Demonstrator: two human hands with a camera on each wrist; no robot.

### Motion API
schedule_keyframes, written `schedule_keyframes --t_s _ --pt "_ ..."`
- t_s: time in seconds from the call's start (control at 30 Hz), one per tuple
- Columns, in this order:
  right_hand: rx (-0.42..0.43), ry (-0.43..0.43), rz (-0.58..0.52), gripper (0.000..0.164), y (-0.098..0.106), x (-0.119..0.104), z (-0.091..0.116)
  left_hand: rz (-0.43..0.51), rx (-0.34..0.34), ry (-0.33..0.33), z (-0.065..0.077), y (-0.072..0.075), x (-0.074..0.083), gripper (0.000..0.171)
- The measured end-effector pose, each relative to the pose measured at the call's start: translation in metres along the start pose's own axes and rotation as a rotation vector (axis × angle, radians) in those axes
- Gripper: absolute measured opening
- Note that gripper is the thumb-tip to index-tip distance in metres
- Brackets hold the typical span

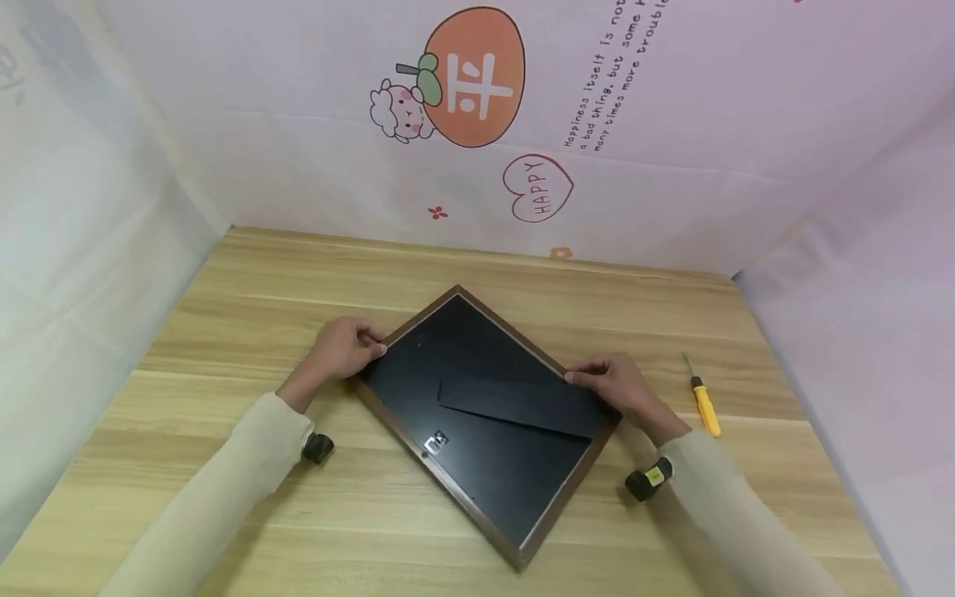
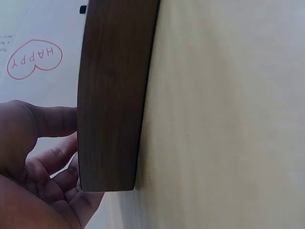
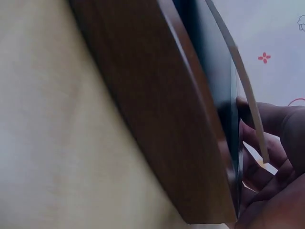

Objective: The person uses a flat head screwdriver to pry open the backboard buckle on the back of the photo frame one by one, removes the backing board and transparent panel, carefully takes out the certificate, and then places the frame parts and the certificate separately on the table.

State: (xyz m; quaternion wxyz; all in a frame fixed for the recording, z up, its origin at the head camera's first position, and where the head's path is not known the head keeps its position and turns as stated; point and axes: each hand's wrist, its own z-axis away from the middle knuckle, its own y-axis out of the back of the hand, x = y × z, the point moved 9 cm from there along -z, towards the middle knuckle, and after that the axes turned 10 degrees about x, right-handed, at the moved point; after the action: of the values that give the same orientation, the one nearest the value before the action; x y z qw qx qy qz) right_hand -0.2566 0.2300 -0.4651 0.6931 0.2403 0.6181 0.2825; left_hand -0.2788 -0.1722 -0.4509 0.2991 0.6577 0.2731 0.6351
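A brown wooden picture frame (image 1: pixel 569 481) lies face down and turned askew on the table, its black backing (image 1: pixel 418 381) uppermost. Across the backing runs a black stand flap (image 1: pixel 515 405), raised a little along one edge. My left hand (image 1: pixel 343 348) grips the frame at its left corner, thumb over the rim. Near the right corner, my right hand (image 1: pixel 613 383) pinches the far right side. In the left wrist view, the left hand's fingers (image 2: pixel 57 121) meet the frame's side. The right wrist view shows the right thumb (image 3: pixel 259 114) by the pale edge of the lifted flap.
A yellow-handled screwdriver (image 1: pixel 705 406) lies right of the frame on the wood-grain table (image 1: pixel 283 265). A printed white cloth (image 1: pixel 298 149) hangs behind the table, with more white cloth at both sides. Each wrist wears a small black camera.
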Motion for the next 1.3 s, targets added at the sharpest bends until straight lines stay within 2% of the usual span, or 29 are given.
schedule_keyframes --t_s 0.23,0.53,0.73,0.87,1.17,1.3 --pt "-0.021 0.035 0.081 0.026 0.002 -0.006 -0.021 -0.009 0.002 -0.022 0.022 0.001 0.000 0.016" --pt "-0.039 0.007 0.154 0.027 0.001 -0.014 -0.043 -0.014 0.008 0.011 0.039 0.000 -0.004 0.017" --pt "-0.036 -0.078 0.122 0.040 0.002 -0.014 -0.052 -0.031 0.046 0.018 0.049 0.004 -0.003 0.018" --pt "-0.041 -0.122 0.114 0.045 0.001 -0.013 -0.055 -0.045 0.070 0.009 0.056 0.007 -0.001 0.013" --pt "-0.017 -0.147 0.057 0.049 -0.003 -0.010 -0.058 -0.039 0.104 0.056 0.066 0.008 -0.001 0.011" --pt "0.014 -0.108 0.005 0.044 -0.005 -0.011 -0.057 -0.049 0.118 0.079 0.068 0.008 -0.003 0.011"
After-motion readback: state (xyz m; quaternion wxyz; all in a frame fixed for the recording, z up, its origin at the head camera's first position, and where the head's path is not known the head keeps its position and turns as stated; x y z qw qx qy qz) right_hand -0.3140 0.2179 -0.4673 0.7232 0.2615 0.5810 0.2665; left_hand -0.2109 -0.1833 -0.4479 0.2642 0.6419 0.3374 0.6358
